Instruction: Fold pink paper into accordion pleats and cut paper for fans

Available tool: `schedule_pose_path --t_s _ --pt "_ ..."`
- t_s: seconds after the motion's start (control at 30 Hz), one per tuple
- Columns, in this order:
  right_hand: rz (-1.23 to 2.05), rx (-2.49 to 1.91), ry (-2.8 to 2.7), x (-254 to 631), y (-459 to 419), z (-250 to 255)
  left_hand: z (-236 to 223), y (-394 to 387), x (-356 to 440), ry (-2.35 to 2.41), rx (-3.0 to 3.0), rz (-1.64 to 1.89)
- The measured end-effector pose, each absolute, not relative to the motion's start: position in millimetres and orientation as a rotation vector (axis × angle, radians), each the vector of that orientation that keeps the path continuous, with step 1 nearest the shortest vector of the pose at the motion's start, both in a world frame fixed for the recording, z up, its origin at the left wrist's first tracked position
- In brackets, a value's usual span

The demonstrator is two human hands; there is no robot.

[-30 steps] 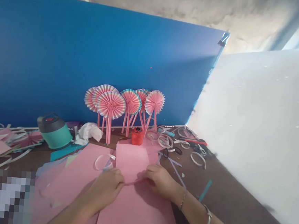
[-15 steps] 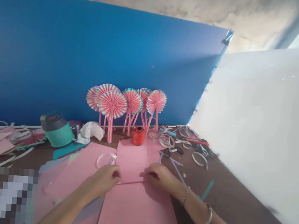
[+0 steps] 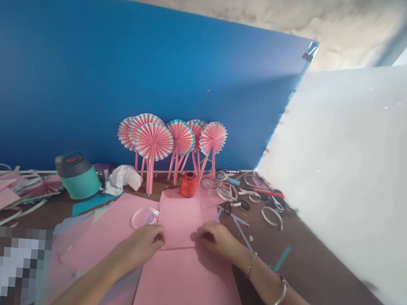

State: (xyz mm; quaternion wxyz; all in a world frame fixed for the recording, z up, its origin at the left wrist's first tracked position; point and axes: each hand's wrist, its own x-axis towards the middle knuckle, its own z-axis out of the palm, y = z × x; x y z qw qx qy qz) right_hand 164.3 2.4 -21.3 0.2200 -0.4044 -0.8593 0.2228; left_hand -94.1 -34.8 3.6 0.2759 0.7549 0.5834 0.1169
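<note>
A pink paper sheet (image 3: 186,278) lies in front of me, with its far part (image 3: 180,221) folded up and over along a crease. My left hand (image 3: 145,244) pinches the left end of that crease, fingers closed on the paper. My right hand (image 3: 216,238) presses and pinches the right end of the crease, fingers curled. A clear tape ring (image 3: 144,217) lies just beyond my left hand. More pink sheets (image 3: 105,231) lie under and left of the folded one.
Several pink pleated paper fans on sticks (image 3: 172,140) lean on the blue board (image 3: 124,80). A red thread spool (image 3: 189,184), a teal jar (image 3: 76,176), crumpled tissue (image 3: 124,177), scissors (image 3: 234,205) and tape rings (image 3: 272,216) litter the brown table. A white board (image 3: 357,174) stands at the right.
The fold has been drawn flatter and the crease now runs straight between my hands. Both hands shifted slightly away from me and stay at the crease ends.
</note>
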Motion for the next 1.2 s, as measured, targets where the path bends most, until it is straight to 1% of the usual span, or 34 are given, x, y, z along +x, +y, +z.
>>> schedule_pose_path --t_s 0.1,0.23,0.4,0.53,0.63,0.77,0.93,1.0,1.07,1.13,1.2 --pt "0.577 -1.11 -2.421 164.6 4.1 -22.5 3.5 -36.5 -94.4 1.552 2.105 0.308" --pt "0.483 -1.082 -2.522 164.5 2.8 -21.5 9.8 -42.1 -89.8 1.504 2.38 0.256" --pt "0.146 -1.051 -2.655 159.1 -10.1 -13.5 8.4 -48.8 -77.7 1.404 2.79 0.151" --pt "-0.075 -0.844 -2.815 153.5 -17.3 -10.8 -2.6 -50.3 -72.5 1.331 2.963 0.12" --pt "-0.076 -0.808 -2.85 153.5 -17.7 -9.2 0.8 -50.4 -72.8 1.301 2.947 0.064" --pt "-0.02 -0.882 -2.872 158.2 -18.5 -1.6 14.1 -47.1 -79.1 1.269 2.94 0.044" --pt "-0.071 -0.968 -2.894 160.9 -22.2 5.5 20.3 -37.0 -94.0 1.238 2.846 0.033" --pt "-0.083 -0.967 -2.895 160.4 -21.9 3.1 19.6 -33.0 -99.8 1.245 2.791 0.095" --pt "-0.064 -0.981 -2.874 160.0 -19.5 -1.9 18.0 -29.8 -104.6 1.33 2.764 0.244" --pt "0.018 -1.019 -2.788 160.2 -15.6 -6.9 16.6 -28.2 -108.1 1.506 2.723 0.526" --pt "0.162 -1.061 -2.608 160.9 -11.7 -9.5 15.8 -29.3 -109.2 1.667 2.625 0.886"
